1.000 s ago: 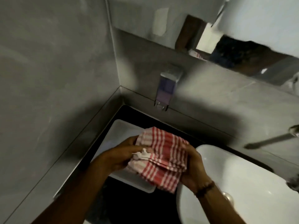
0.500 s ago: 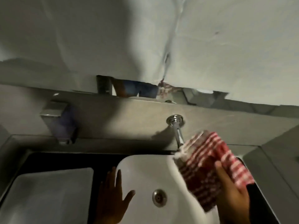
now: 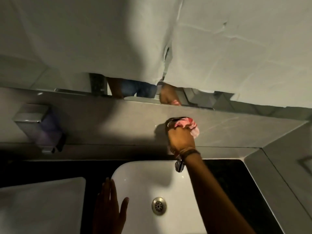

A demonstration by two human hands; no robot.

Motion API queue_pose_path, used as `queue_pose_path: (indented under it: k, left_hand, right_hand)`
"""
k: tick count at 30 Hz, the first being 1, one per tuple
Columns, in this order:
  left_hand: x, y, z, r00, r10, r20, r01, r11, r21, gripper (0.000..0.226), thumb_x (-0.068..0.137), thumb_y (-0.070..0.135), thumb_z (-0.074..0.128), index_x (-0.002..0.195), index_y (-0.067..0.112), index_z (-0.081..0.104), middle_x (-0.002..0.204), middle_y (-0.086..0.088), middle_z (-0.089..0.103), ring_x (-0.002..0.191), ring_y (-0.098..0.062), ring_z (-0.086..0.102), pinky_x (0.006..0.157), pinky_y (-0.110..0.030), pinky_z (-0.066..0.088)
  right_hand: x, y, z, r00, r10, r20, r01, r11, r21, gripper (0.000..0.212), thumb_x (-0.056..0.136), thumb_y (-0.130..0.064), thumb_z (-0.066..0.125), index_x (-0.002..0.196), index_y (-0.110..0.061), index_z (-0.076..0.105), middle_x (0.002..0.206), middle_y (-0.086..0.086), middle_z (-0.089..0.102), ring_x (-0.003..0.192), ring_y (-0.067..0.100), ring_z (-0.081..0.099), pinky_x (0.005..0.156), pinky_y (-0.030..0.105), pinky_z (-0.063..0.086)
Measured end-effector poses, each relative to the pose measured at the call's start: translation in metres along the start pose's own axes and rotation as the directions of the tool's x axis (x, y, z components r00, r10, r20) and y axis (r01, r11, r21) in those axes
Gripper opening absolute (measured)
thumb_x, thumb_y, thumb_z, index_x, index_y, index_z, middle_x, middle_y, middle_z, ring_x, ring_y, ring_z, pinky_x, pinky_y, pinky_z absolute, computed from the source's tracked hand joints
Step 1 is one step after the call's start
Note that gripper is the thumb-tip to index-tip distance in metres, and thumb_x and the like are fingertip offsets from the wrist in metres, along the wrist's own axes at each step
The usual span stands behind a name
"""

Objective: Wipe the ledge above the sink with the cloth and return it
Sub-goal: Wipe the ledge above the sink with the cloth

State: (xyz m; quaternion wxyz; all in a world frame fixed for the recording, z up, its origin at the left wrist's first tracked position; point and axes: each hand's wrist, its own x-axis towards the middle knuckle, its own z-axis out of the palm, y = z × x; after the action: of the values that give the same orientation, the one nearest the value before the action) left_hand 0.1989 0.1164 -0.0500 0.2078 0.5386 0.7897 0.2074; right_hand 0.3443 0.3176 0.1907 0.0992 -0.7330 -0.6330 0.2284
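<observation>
Your right hand [image 3: 181, 138] is reached up against the grey tiled wall [image 3: 108, 122] behind the sink [image 3: 140, 176], its grip clamped around the bunched red-and-white cloth [image 3: 189, 126]. The cloth is pressed to the wall at the round base of the tap [image 3: 179, 166], just beside and above your knuckles, with a pale fold hanging off to the right. Only the tap's spout end shows, poking out below your wrist over the back of the sink. A dark band [image 3: 190, 152] sits around that wrist.

Your left hand [image 3: 109, 210] lies flat on the left rim of the sink, fingers [image 3: 108, 188] together and thumb spread, its grip apart and holding nothing. It is well apart from the cloth.

The drain [image 3: 158, 206] sits in the middle of the white bowl. To the left of the sink, a white tray [image 3: 42, 203] rests on the dark surface [image 3: 228, 173]. A soap dispenser [image 3: 39, 127] is fixed to the wall on the far left. Above the tiles, a narrow ledge [image 3: 76, 95] runs along the foot of the mirror [image 3: 140, 92], which reflects your hand and a bit of the cloth. The upper part of the mirror is covered with pale sheeting [image 3: 219, 48].
</observation>
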Motion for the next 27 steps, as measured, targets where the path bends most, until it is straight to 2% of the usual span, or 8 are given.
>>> queue_pose_path:
  k: [3, 7, 10, 13, 16, 19, 23, 27]
  left_hand:
    - [-0.001, -0.004, 0.002, 0.999, 0.022, 0.035, -0.026, 0.993, 0.116, 0.104, 0.084, 0.08, 0.011, 0.156, 0.006, 0.021, 0.166, -0.018, 0.017, 0.151, -0.04, 0.022, 0.123, -0.051, 0.017]
    - [0.0, -0.008, 0.004, 0.996, 0.064, 0.056, -0.073, 0.983, 0.166, 0.105, 0.083, 0.081, 0.023, 0.154, 0.003, 0.027, 0.166, -0.02, 0.021, 0.151, -0.04, 0.021, 0.123, -0.039, -0.01]
    - [0.0, -0.009, 0.006, 0.986, 0.142, 0.09, -0.157, 0.97, 0.186, 0.103, 0.084, 0.078, 0.034, 0.154, 0.004, 0.028, 0.166, -0.019, 0.022, 0.152, -0.037, 0.018, 0.124, -0.042, -0.006]
    - [-0.002, -0.008, 0.007, 0.978, 0.177, 0.113, -0.196, 0.961, 0.197, 0.101, 0.084, 0.078, 0.033, 0.153, 0.004, 0.032, 0.163, -0.02, 0.028, 0.151, -0.035, 0.019, 0.122, -0.042, -0.001]
    - [-0.004, -0.006, 0.004, 0.978, 0.178, 0.107, -0.195, 0.963, 0.186, 0.101, 0.085, 0.079, 0.028, 0.152, 0.004, 0.033, 0.163, -0.02, 0.029, 0.15, -0.034, 0.019, 0.121, -0.041, -0.001]
    - [-0.004, -0.007, 0.005, 0.979, 0.193, 0.063, -0.201, 0.965, 0.172, 0.101, 0.085, 0.078, 0.033, 0.153, 0.004, 0.031, 0.164, -0.019, 0.026, 0.151, -0.033, 0.019, 0.121, -0.039, 0.0]
    - [-0.006, -0.01, 0.006, 0.981, 0.184, 0.057, -0.191, 0.967, 0.167, 0.1, 0.084, 0.077, 0.037, 0.153, 0.006, 0.032, 0.165, -0.017, 0.025, 0.152, -0.035, 0.021, 0.122, -0.039, -0.001]
    - [-0.003, -0.009, 0.007, 0.981, 0.187, 0.056, -0.193, 0.969, 0.152, 0.099, 0.083, 0.076, 0.039, 0.151, 0.004, 0.037, 0.162, -0.018, 0.03, 0.15, -0.031, 0.019, 0.122, -0.039, -0.001]
  right_hand:
    - [0.013, 0.005, -0.017, 0.985, 0.066, 0.159, -0.116, 0.935, 0.334, 0.049, 0.11, -0.029, 0.038, 0.134, 0.004, 0.064, 0.14, 0.028, 0.063, 0.133, 0.045, 0.058, 0.119, 0.049, 0.042]
    - [-0.023, 0.009, 0.004, 0.997, -0.068, 0.039, 0.075, 0.968, -0.238, 0.054, 0.103, -0.033, 0.049, 0.145, 0.0, 0.048, 0.139, 0.028, 0.06, 0.118, 0.042, 0.065, 0.102, 0.046, 0.055]
    - [-0.021, 0.007, 0.008, 0.994, -0.099, 0.037, 0.106, 0.922, -0.372, 0.071, 0.101, -0.032, 0.053, 0.157, 0.005, 0.029, 0.15, 0.033, 0.049, 0.127, 0.045, 0.06, 0.108, 0.046, 0.052]
    - [0.007, 0.001, -0.015, 0.994, -0.006, 0.109, -0.012, 0.986, 0.166, 0.037, 0.104, -0.01, 0.044, 0.124, 0.014, 0.064, 0.122, 0.036, 0.065, 0.112, 0.045, 0.065, 0.102, 0.047, 0.051]
    - [0.007, 0.004, -0.022, 0.986, 0.033, 0.164, -0.116, 0.839, 0.532, 0.036, 0.106, -0.011, 0.045, 0.124, 0.012, 0.068, 0.125, 0.034, 0.069, 0.116, 0.044, 0.067, 0.111, 0.053, 0.05]
    - [-0.011, 0.014, 0.0, 0.993, -0.035, 0.116, 0.043, 0.996, -0.076, 0.055, 0.106, -0.033, 0.047, 0.146, 0.004, 0.049, 0.145, 0.034, 0.055, 0.13, 0.048, 0.058, 0.113, 0.048, 0.047]
    - [-0.044, 0.009, 0.023, 0.956, -0.282, 0.074, 0.251, 0.669, -0.7, 0.1, 0.099, -0.042, 0.055, 0.163, 0.004, -0.006, 0.17, 0.036, -0.004, 0.159, 0.052, 0.008, 0.128, 0.057, 0.021]
    - [-0.045, 0.025, 0.018, 0.887, -0.367, 0.28, 0.405, 0.329, -0.853, 0.073, 0.109, -0.045, 0.028, 0.167, -0.009, 0.002, 0.175, 0.02, -0.007, 0.161, 0.045, -0.006, 0.131, 0.059, 0.004]
